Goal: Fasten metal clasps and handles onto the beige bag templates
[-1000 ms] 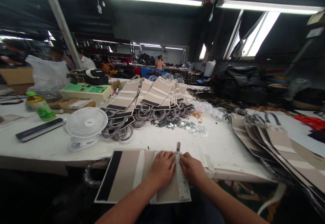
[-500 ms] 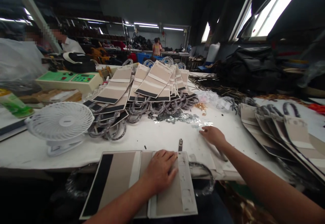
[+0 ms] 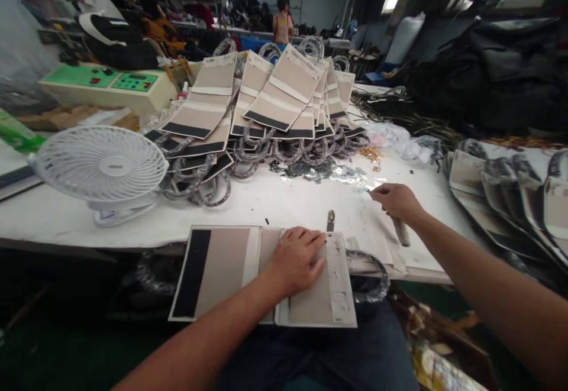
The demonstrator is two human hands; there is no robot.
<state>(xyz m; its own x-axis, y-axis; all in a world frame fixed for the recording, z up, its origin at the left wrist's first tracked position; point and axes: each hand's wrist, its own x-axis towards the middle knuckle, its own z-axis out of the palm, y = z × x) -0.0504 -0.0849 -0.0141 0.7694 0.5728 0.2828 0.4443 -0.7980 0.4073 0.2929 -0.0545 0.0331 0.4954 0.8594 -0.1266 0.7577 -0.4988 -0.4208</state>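
My left hand (image 3: 299, 261) lies flat, fingers stretched, on a beige bag panel (image 3: 228, 261) with a black strip on its left side. Plastic-wrapped handles (image 3: 373, 275) stick out from both sides of this panel. My right hand (image 3: 397, 200) is closed above the white table, its fingertips pinching what looks like a small, flat metal plate (image 3: 368, 191). A tool handle (image 3: 400, 231) shows below the right palm; its head is hidden. Beyond the panel's far edge lies a small metal clasp piece (image 3: 331, 220). Several small dark metal plates (image 3: 310, 170) lie in a loose pile beyond.
A white fan (image 3: 110, 166) stands at left, before a green-topped machine (image 3: 110, 80). Stacked bag panels (image 3: 284, 89) with wrapped handles fill the table's middle back. More panels (image 3: 470, 178) lie at right. Gold-coloured bits (image 3: 371, 154) sit beside crumpled plastic (image 3: 403, 141).
My view has tilted down. My right hand has closed from spread fingers to a pinch near the metal plates. My left hand stays on the panel.
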